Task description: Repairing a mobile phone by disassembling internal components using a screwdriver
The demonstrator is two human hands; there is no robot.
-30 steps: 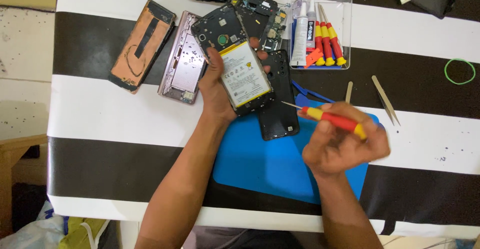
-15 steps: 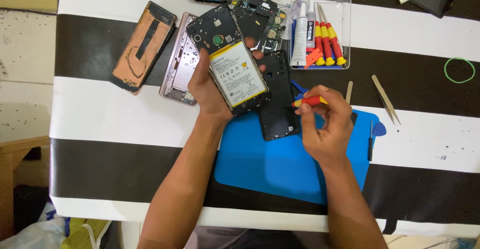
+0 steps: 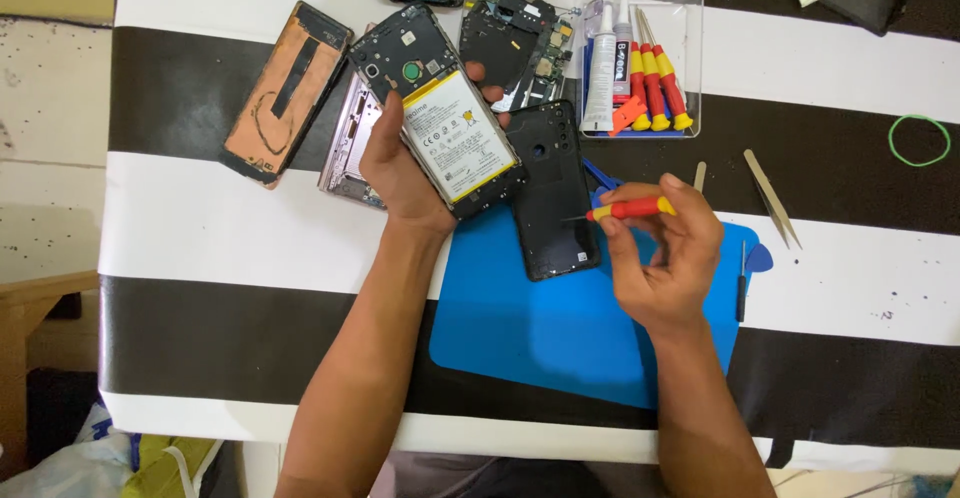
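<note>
My left hand [image 3: 400, 173] grips an opened phone [image 3: 435, 118] with its back off, so the white battery and dark circuit cover face up. It is held tilted above the table. My right hand [image 3: 660, 253] pinches a small red and yellow screwdriver [image 3: 630, 209], whose tip points left over a black phone back cover [image 3: 553, 193]. That cover lies partly on a blue work mat [image 3: 520, 318]. The screwdriver tip is apart from the held phone.
On the black and white striped table lie a copper-backed phone panel [image 3: 285, 88], a silvery phone frame [image 3: 350, 148], loose phone parts [image 3: 520, 33], a clear tray [image 3: 690, 68] with glue tubes and screwdrivers, tweezers [image 3: 772, 198], a thin black tool [image 3: 741, 283], a green rubber band [image 3: 918, 140].
My left hand has tilted and lifted the opened phone slightly up and left. My right hand has drawn the screwdriver in, turning it level over the black cover.
</note>
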